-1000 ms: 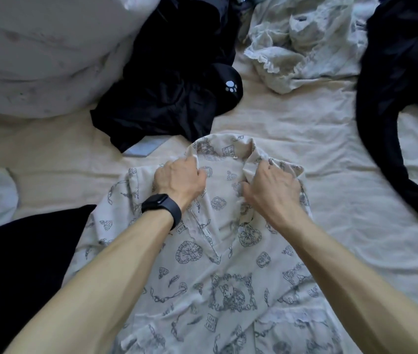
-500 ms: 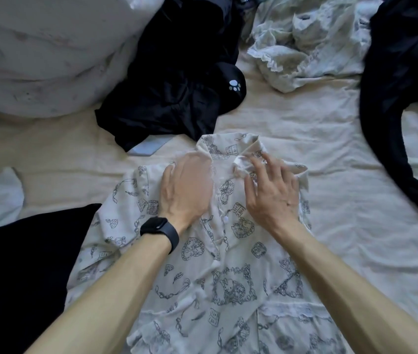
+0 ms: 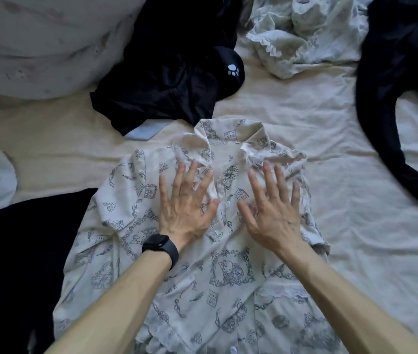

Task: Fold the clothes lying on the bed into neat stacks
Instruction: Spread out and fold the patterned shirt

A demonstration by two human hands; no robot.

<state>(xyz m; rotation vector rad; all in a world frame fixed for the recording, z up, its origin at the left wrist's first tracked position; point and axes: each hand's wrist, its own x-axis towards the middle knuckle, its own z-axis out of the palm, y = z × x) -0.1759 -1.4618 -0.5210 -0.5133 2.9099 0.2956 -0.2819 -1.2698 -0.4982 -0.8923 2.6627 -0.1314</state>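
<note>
Both the left hand [image 3: 185, 208] and right hand [image 3: 273, 213] lie flat with fingers spread, grasping nothing, pressing the cream cartoon-printed button-up pyjama shirt [image 3: 202, 264] spread near-centre on the beige wrinkled bedsheet [image 3: 343, 175], apparently to smooth its chest below the collar before folding.

The left forearm [image 3: 116, 302] and right forearm [image 3: 343, 297] are bare along all of their visible length. A black smartwatch [image 3: 160, 245] is worn on the left wrist. It has a rounded rectangular case, a dark unlit screen and a smooth matte black band that wraps snugly round the wrist. The left grip [image 3: 186, 208] and right grip [image 3: 273, 213] are bare too. Raised tendons and veins line their backs, the digits are long and slim, and the fingertips [image 3: 266, 166] are blurred.
</note>
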